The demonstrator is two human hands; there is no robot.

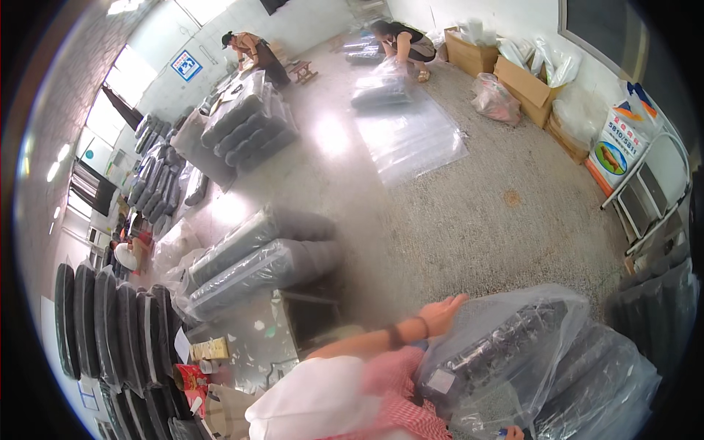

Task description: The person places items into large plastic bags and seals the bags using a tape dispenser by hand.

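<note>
My left hand (441, 315), with a dark band at the wrist, is closed on the upper edge of a large clear plastic bag (546, 297). The bag drapes over a dark, ribbed, padded item (506, 334) with a small white label (441, 381) near its end. Only a few fingers of my right hand (515, 433) show at the bottom edge, bent close to the bag's lower side. A small blue spot lies beside them; what they grip is not visible. More plastic-wrapped dark bundles (598, 378) lie right beside the bag.
Two wrapped dark bundles (257, 264) rest stacked on a scuffed table (253, 330) to my left. Farther off, two people (253, 55) (403, 48) bend over dark bundles. Cardboard boxes (524, 88) and a folding step stool (649, 194) line the right wall. Clear sheets (411, 139) cover the floor ahead.
</note>
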